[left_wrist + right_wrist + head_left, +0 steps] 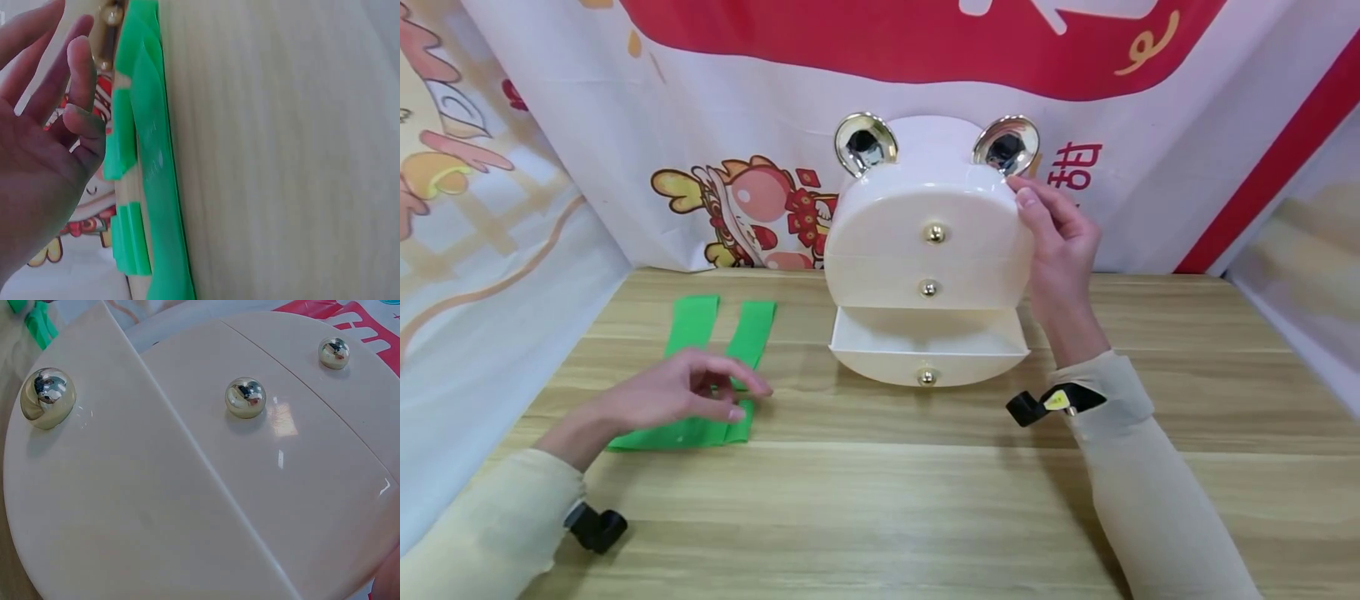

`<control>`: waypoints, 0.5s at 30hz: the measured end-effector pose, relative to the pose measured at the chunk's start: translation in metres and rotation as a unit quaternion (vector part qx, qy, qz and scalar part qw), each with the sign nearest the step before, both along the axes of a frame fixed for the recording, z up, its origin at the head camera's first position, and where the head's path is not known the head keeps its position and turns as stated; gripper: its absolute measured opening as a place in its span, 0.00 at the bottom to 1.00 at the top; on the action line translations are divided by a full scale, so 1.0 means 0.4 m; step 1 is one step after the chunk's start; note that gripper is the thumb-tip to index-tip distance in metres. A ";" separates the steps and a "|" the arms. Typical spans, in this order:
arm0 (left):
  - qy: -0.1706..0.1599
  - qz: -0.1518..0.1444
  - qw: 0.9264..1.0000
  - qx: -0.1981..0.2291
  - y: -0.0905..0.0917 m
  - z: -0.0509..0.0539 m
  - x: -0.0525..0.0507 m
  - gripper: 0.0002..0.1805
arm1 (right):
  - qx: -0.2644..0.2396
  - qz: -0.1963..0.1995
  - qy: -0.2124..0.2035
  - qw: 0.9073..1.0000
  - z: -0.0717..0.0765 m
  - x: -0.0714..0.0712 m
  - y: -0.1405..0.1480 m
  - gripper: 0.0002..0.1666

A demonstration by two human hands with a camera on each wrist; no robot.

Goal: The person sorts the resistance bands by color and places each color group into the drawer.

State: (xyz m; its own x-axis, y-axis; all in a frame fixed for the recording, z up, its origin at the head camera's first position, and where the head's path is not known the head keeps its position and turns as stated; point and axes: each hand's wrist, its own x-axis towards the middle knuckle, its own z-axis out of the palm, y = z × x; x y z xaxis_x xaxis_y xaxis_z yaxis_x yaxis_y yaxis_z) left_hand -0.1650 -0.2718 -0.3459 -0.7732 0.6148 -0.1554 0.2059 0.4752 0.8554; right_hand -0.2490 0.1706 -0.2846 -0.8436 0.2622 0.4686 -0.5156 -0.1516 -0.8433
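A glossy white drawer box (880,254) with round gold knobs and two gold horn-shaped ears stands at the back of the table. Its bottom drawer (872,367) is pulled out; the two above are closed. My right hand (1063,250) rests on the box's upper right side, thumb and index fingertips just under the right ear (1007,143). In the right wrist view the drawer fronts (150,512) fill the picture. Loosely bent, my left hand (688,387) hovers over green folded strips (692,321) with nothing between its fingers; whether it touches them I cannot tell.
A printed white and red cloth (737,100) hangs right behind the box. More cloth (1300,275) walls in both sides of the wooden table (880,508). The green strips lie left of the box.
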 end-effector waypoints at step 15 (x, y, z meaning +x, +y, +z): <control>-0.010 -0.050 0.998 -0.046 -0.030 -0.028 -0.013 0.14 | -0.006 0.002 0.000 1.000 0.000 -0.001 0.001 0.18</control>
State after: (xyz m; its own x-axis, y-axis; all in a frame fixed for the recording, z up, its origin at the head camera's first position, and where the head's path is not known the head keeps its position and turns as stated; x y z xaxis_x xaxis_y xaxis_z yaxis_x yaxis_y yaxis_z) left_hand -0.1704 -0.2836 -0.3569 -0.7054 0.6704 -0.2301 0.2389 0.5305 0.8133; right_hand -0.2494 0.1709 -0.2848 -0.8453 0.2640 0.4645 -0.5141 -0.1647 -0.8418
